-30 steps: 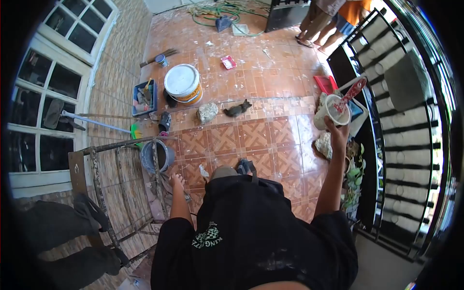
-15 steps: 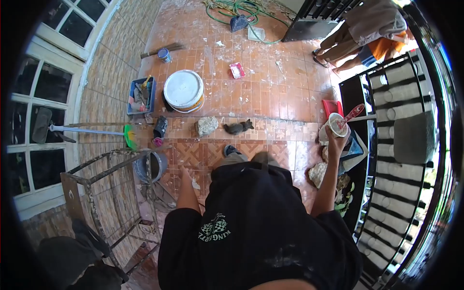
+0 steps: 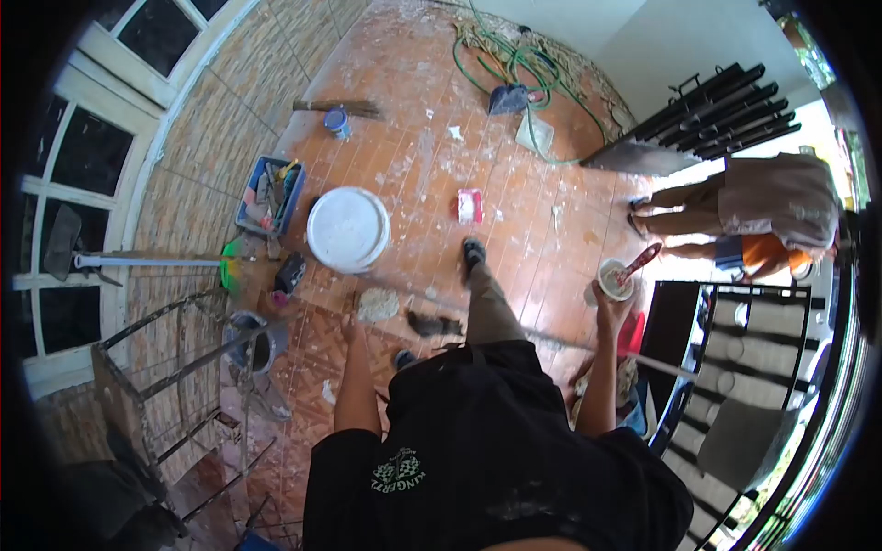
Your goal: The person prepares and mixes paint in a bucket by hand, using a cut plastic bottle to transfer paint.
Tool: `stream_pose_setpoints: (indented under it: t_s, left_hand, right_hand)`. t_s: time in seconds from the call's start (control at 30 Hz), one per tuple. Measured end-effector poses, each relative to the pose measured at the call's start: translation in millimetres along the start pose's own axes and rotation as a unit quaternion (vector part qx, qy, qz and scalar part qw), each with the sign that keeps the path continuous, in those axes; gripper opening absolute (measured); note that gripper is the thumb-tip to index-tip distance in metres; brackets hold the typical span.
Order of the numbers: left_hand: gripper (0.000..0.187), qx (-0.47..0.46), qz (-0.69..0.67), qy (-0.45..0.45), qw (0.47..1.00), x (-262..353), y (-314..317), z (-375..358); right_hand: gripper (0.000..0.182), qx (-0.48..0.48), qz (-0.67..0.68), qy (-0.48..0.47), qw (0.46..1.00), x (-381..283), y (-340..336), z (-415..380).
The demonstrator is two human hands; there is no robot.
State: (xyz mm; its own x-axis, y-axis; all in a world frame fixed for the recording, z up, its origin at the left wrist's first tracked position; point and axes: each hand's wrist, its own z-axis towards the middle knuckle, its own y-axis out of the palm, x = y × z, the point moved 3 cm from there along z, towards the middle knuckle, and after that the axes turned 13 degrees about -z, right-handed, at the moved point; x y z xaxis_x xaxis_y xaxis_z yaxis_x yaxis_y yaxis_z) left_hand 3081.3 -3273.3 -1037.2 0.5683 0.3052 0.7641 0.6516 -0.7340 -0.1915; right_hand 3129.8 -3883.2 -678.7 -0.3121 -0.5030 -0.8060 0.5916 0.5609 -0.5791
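Held out on the right, my right hand (image 3: 610,310) grips a small white tub (image 3: 616,279). A paintbrush (image 3: 641,262) with a red, paint-spotted handle leans out of the tub over its rim. My left hand (image 3: 351,329) hangs low at my other side, nearest in view to a pale stone (image 3: 378,305). It appears to hold nothing, its fingers seeming loosely extended, though they look small from here. A dark kitten (image 3: 434,323) is on the floor by my legs, close to the stone.
A lidded white bucket (image 3: 349,230), a blue tool tray (image 3: 273,196) and a red-and-white container (image 3: 469,207) stand on the tiled floor (image 3: 413,165). A metal frame (image 3: 188,367) is at left. Another person (image 3: 781,197) bends at the gate; green hose (image 3: 533,69) lies beyond.
I have stepped forward, one leg now reaching past the kitten. The view has turned rightward, showing more of the gate and wall. The tub and brush stay in my right hand.
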Motion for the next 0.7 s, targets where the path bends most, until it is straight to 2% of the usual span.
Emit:
stream_pose_setpoints:
  t_s: [0.07, 0.1, 0.17, 0.2, 0.3, 0.33, 0.37, 0.43, 0.5, 0.53, 0.6, 0.67, 0.7]
  left_hand:
    - [0.047, 0.034, 0.034, 0.032, 0.998, 9.6, 39.0, 10.5]
    - [0.045, 0.052, 0.064, 0.054, 0.995, 10.5, 59.9, 16.2]
    - [0.044, 0.107, 0.082, 0.095, 0.986, 23.8, 111.3, 21.9]
    - [0.044, 0.131, 0.1, 0.111, 0.98, 29.5, 128.1, 22.2]
    - [0.045, 0.076, 0.191, 0.045, 0.978, 52.2, 189.0, 59.4]
    - [0.045, 0.053, 0.195, 0.086, 0.976, 62.3, 207.5, 75.4]
    - [0.05, 0.076, 0.27, 0.12, 0.952, 84.4, 228.1, 76.6]
    - [0.06, 0.085, 0.384, 0.163, 0.905, 136.8, 278.0, 81.1]
    - [0.067, 0.078, 0.47, 0.166, 0.863, 156.4, 318.2, 105.8]
    - [0.072, 0.08, 0.482, 0.182, 0.853, 148.7, 331.4, 130.2]
    - [0.087, 0.142, 0.513, 0.224, 0.817, 128.3, 365.8, 164.5]
    - [0.092, 0.114, 0.495, 0.232, 0.83, 126.9, 399.3, 178.0]
    - [0.09, 0.142, 0.521, 0.239, 0.807, 136.4, 413.3, 173.4]
  right_hand:
    - [0.079, -0.066, 0.01, 0.043, 0.997, 7.1, 54.7, 57.9]
    - [0.077, -0.038, 0.044, 0.029, 0.998, 13.2, 88.4, 82.6]
    - [0.077, -0.067, 0.056, 0.043, 0.995, -1.6, 143.4, 131.6]
    - [0.077, -0.063, 0.107, 0.032, 0.992, -0.6, 168.2, 153.2]
    - [0.08, -0.096, 0.13, 0.042, 0.986, -4.7, 231.8, 214.2]
    - [0.082, -0.112, 0.139, 0.043, 0.983, 6.8, 255.1, 228.3]
    - [0.082, -0.108, 0.123, 0.036, 0.986, 13.7, 274.2, 236.6]
    - [0.082, -0.103, 0.089, 0.02, 0.99, 19.2, 307.4, 247.5]
    - [0.082, -0.117, 0.097, 0.038, 0.988, 46.0, 339.3, 240.1]
    - [0.082, -0.134, 0.074, 0.037, 0.988, 58.8, 350.1, 230.1]
    - [0.083, -0.156, 0.03, 0.035, 0.987, 86.6, 373.9, 212.9]
    - [0.085, -0.184, -0.02, 0.052, 0.981, 114.7, 382.6, 182.4]
    - [0.085, -0.195, -0.024, 0.065, 0.978, 124.7, 383.9, 168.2]
